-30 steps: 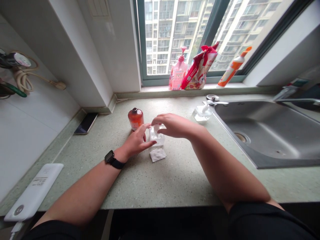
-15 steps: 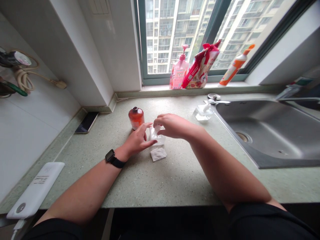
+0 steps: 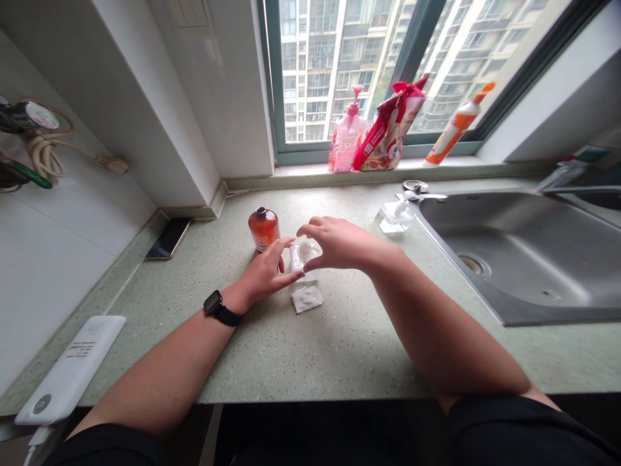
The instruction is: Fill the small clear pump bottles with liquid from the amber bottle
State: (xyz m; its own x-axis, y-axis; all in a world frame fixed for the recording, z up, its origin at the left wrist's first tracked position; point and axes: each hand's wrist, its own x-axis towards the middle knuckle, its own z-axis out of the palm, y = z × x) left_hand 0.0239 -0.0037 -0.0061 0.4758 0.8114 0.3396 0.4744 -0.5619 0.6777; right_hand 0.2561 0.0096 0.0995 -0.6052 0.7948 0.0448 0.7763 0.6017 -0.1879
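A clear square bottle with a round whitish top stands on the counter between my hands. My left hand braces it from the left, thumb along the near side and index finger toward the far side. Above its right side, my right hand is open, thumb and fingers spread apart around the top. Part of the bottle is hidden behind my fingers. An amber bottle with an uncovered dark neck stands just beyond my left hand. Nearer to me lies a folded white tissue.
A clear block-shaped bottle with a white pump stands by the steel sink. A phone and white power bank lie left. The sill bears a pink pump bottle, red bag and orange-white bottle.
The fingers of my right hand have spread apart from the round top, which now shows more clearly. My left hand stays in place at the clear bottle.
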